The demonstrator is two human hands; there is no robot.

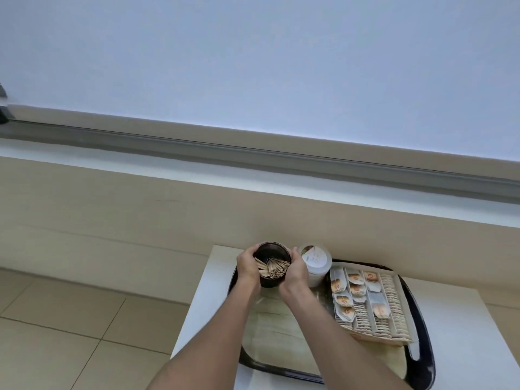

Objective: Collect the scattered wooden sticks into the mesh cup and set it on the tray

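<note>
The dark mesh cup (271, 254) stands upright at the tray's far left corner, with a bundle of wooden sticks (272, 269) leaning inside it. My left hand (247, 266) wraps its left side and my right hand (295, 270) wraps its right side, both gripping the cup. The black tray (423, 333) lies on a small white table (213, 277). Whether the cup rests on the tray or is held just above it cannot be told.
A white lidded cup (315, 263) stands right beside the mesh cup, touching my right hand. A cardboard box of tea bags (371, 302) fills the tray's right half. A beige wall ledge runs behind the table, and tiled floor lies to the left.
</note>
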